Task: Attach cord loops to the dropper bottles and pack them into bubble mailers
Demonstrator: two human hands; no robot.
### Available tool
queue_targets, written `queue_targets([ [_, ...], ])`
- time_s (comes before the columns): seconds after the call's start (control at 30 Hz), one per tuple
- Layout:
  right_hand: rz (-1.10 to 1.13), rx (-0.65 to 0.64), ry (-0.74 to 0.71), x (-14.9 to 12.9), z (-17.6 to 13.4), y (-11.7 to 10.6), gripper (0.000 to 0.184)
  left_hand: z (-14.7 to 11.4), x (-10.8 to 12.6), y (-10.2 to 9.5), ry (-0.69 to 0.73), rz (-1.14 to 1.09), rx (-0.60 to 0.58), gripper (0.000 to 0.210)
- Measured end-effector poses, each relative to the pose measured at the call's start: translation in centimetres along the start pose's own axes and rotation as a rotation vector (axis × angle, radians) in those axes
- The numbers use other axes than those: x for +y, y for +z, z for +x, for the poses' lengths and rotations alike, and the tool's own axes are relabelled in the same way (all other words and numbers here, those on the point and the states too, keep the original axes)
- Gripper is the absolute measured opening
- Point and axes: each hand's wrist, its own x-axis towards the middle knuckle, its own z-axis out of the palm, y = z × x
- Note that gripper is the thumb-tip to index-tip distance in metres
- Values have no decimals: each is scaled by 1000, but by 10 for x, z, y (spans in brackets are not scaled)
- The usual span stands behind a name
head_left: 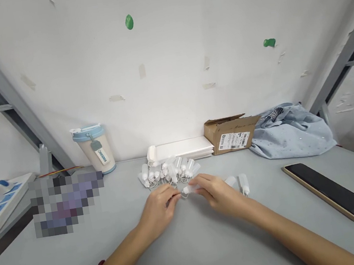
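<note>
A small white squeeze bottle (188, 189) lies sideways between my hands, its narrow tip pointing left. My right hand (220, 195) grips its body between thumb and fingers. At the tip, the fingers of my left hand (158, 209) are pinched together; whatever they hold is too small to make out. A thin loop hangs just under the tip. Just beyond my hands is a heap of similar small bottles (171, 170) with thin loops. Another bottle (243, 183) lies to the right of my right hand, with one more partly hidden beside it.
Against the wall stand a lidded cup (96, 152), a stack of white flat pieces (183, 149), an opened cardboard box (231, 135) and a bundle of blue cloth (293, 132). A phone (336, 192) lies at right. A power strip (3, 204) and a blurred-out item are at left.
</note>
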Motion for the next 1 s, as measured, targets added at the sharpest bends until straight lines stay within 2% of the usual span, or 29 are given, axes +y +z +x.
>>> queue_targets([
  [0.2, -84, -38, -41, 0, -2, 6, 30, -2, -1, 2, 76, 75, -16, 21],
  [0.4, -75, -52, -30, 1, -5, 12, 36, -4, 0, 3, 122, 174, -35, 21],
  [0.63, -86, -75, -13, 0, -5, 15, 28, -7, -1, 2, 264, 388, -36, 24],
  [1.0, -21, -63, 23, -1, -1, 2, 27, 3, -6, -2, 87, 150, -8, 15],
])
